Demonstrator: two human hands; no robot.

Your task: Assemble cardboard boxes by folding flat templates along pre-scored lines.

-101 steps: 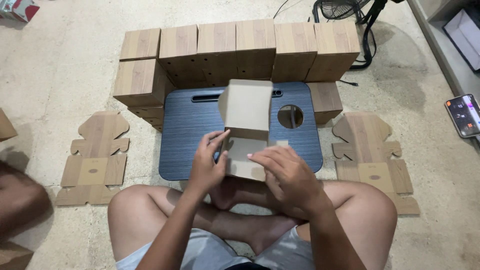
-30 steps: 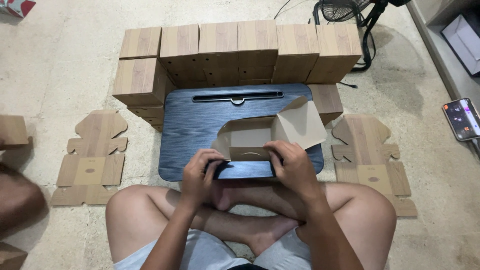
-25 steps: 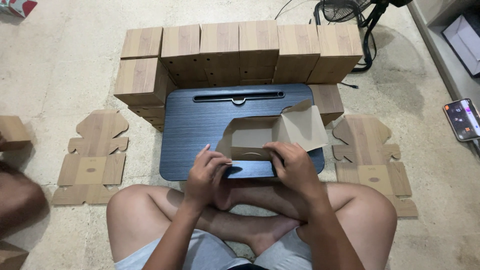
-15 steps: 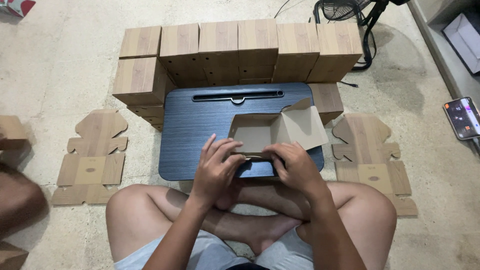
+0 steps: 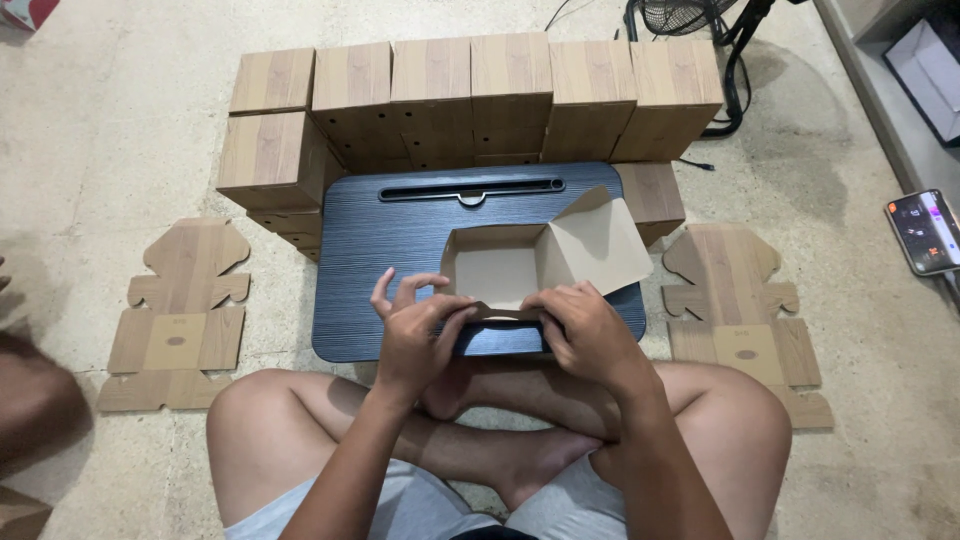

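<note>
Hands, left hand (image 5: 418, 325) and right hand (image 5: 583, 328), pinching near wall of half-folded cardboard box (image 5: 530, 268).

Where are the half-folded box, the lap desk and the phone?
half-folded box (image 5: 497, 275), head view, on its inner floor.
lap desk (image 5: 385, 240), head view, on bare dark top left of the box.
phone (image 5: 925, 231), head view, on the middle of its lit screen, far right on the floor.
</note>
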